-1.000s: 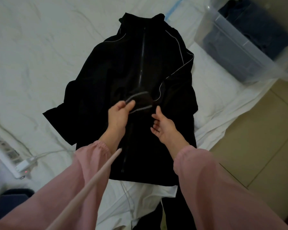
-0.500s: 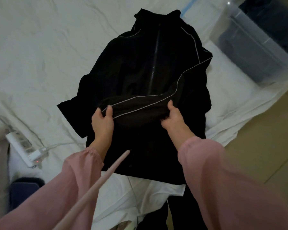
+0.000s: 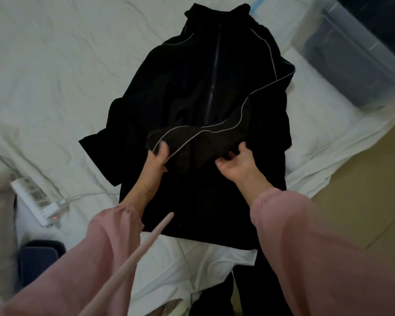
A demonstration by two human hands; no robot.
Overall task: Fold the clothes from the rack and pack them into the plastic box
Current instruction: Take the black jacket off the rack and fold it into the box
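A black zip-up jacket (image 3: 192, 92) with thin grey piping lies face up on the white bed sheet (image 3: 43, 76), collar at the far end. Its right sleeve (image 3: 205, 140) is folded across the chest. My left hand (image 3: 156, 159) pinches the sleeve's cuff end, thumb on top. My right hand (image 3: 236, 164) is palm up with fingers curled under the sleeve's lower edge. The clear plastic box (image 3: 351, 65) stands at the upper right on the bed's corner, with dark blue clothes inside.
A white power strip (image 3: 35, 199) with a plugged-in cable lies on the bed at the left. A dark blue object (image 3: 39, 261) sits at the lower left. A pale pink cord (image 3: 128, 263) hangs in front of my left arm. Tan floor tiles (image 3: 363, 190) lie to the right.
The right sleeve has been drawn across the jacket's front. My left hand moved left along it to the cuff, and my right hand turned palm up under the sleeve's lower edge.
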